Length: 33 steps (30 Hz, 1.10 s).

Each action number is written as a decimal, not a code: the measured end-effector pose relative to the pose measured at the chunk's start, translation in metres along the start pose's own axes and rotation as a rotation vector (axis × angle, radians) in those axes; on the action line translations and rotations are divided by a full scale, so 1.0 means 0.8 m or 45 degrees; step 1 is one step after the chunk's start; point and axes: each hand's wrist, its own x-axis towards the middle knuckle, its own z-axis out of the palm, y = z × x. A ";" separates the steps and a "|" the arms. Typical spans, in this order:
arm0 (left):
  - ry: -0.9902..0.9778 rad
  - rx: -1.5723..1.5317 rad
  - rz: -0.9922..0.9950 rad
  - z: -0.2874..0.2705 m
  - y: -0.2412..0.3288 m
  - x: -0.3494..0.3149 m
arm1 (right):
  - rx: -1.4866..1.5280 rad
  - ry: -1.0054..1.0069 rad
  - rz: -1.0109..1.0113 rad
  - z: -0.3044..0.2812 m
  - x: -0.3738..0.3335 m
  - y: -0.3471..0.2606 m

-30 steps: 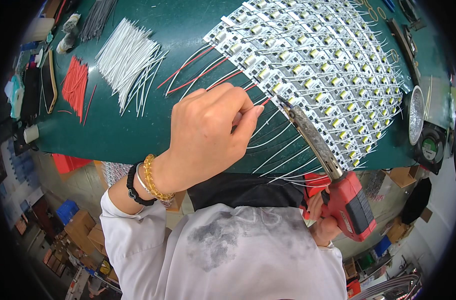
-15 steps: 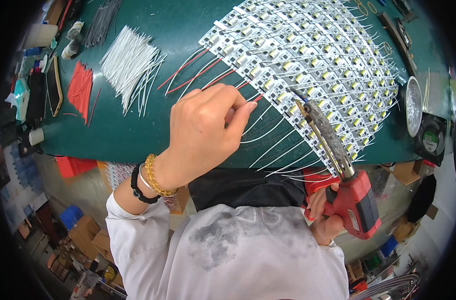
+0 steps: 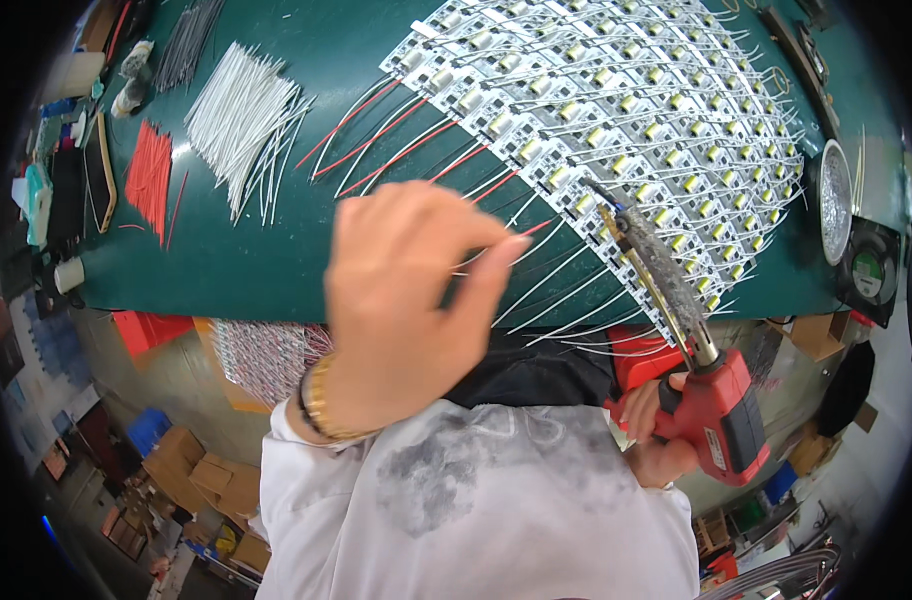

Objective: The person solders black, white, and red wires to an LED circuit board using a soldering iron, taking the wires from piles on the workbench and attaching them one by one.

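A fan-shaped panel of white LED boards (image 3: 631, 105) lies on the green table, with white, red and black wires soldered in a row along its near edge. Just short of that edge, my left hand (image 3: 411, 300) pinches a short red wire (image 3: 539, 228) between thumb and forefinger, its tip pointing toward the boards. My right hand (image 3: 656, 440) is wrapped round the handle of a red and black soldering gun (image 3: 724, 415). The gun's metal tip reaches up over the panel's near edge, beside the row of wires. Motion blurs my left hand slightly.
Left on the table lie bundles of white wires (image 3: 241, 112), red wires (image 3: 149, 182) and black wires (image 3: 188, 48). A silvery round dish (image 3: 834, 200) and a square black fan (image 3: 868, 268) stand right. Cardboard boxes (image 3: 226, 485) sit on the floor.
My left hand has drawn back toward me and a little right, with the red wire in its pinch. The panel has shifted slightly; the soldering gun stays near the same edge.
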 end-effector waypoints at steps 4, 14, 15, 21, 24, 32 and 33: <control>0.084 0.165 -0.001 0.043 -0.019 -0.016 | 0.094 -0.503 0.358 -0.028 0.017 -0.016; 0.040 0.148 -0.038 0.039 -0.017 -0.011 | -0.047 -0.203 0.446 -0.022 -0.015 -0.006; 0.042 0.148 -0.034 0.039 -0.016 -0.011 | -0.182 -0.086 0.433 -0.021 -0.022 -0.005; 0.058 0.141 -0.021 0.040 -0.017 -0.009 | -0.167 -0.259 0.333 -0.034 -0.017 -0.006; 0.086 0.109 0.021 0.046 -0.024 -0.009 | -0.046 -0.146 0.373 -0.022 -0.010 -0.011; 0.105 0.213 -0.010 0.034 -0.020 -0.016 | 0.128 -0.279 0.293 -0.055 -0.027 0.023; 0.053 0.203 0.037 0.029 -0.019 -0.013 | 0.109 -0.392 0.428 -0.065 -0.034 0.023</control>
